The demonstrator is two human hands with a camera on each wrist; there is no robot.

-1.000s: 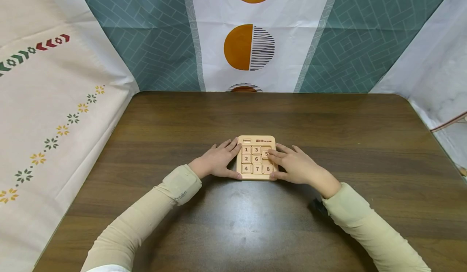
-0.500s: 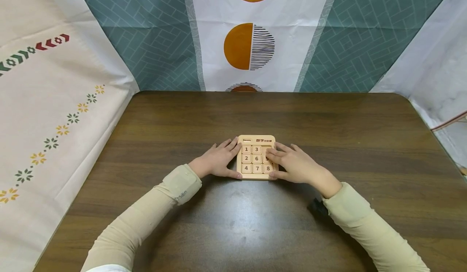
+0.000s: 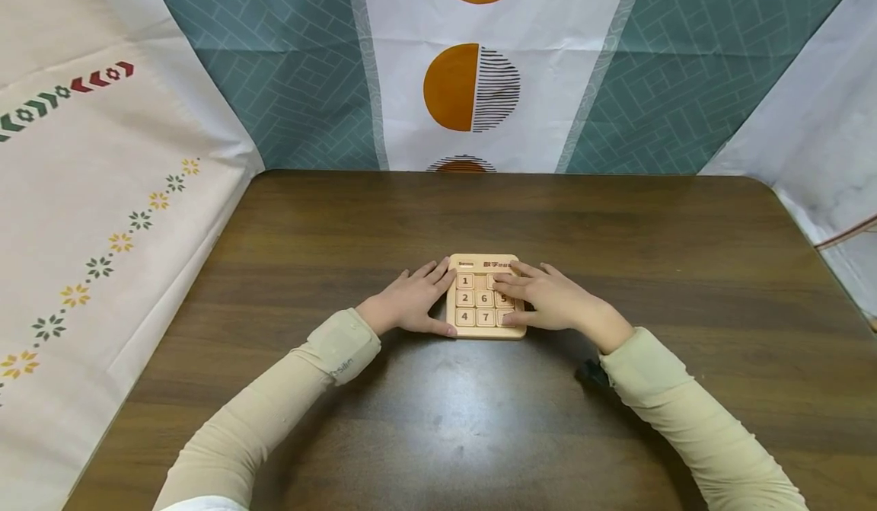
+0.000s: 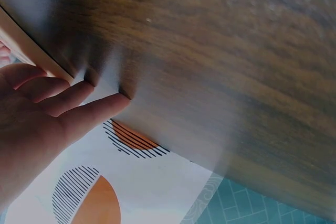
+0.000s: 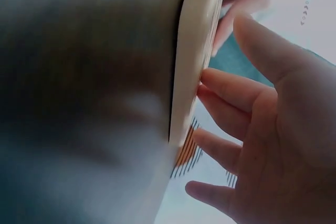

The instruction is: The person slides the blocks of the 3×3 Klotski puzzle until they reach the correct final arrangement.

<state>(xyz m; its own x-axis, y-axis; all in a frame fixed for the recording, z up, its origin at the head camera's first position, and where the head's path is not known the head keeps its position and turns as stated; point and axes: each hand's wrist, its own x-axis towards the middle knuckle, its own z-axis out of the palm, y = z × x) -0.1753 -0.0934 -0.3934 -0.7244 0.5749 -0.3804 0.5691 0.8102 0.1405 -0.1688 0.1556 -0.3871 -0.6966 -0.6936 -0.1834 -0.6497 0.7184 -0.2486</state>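
Note:
A wooden sliding number puzzle [image 3: 488, 333] lies flat on the table between the hands. Tiles 1, 2, 4, 6 and 7 show plainly; 5 is partly covered, and the lower right tile lies under the right thumb. In the top row, right of tile 1 [image 3: 465, 281], a bare gap borders a tile [image 3: 491, 283] whose digit is hidden by the right fingers. My left hand [image 3: 413, 303] rests along the puzzle's left side, fingers extended, thumb at the lower corner. My right hand [image 3: 556, 301] reaches over from the right, extended fingertips on the top-row tile.
The brown wooden table [image 3: 342, 221] extends around the puzzle on all sides. A patterned cloth [image 3: 308, 100] hangs beyond its far edge. A small dark object [image 3: 591, 374] shows beneath the right wrist.
Tile 5 slid down from the upper right into the middle row. The right hand then shifted left and slightly up, and the top-middle tile moved partway right. The left hand stayed put.

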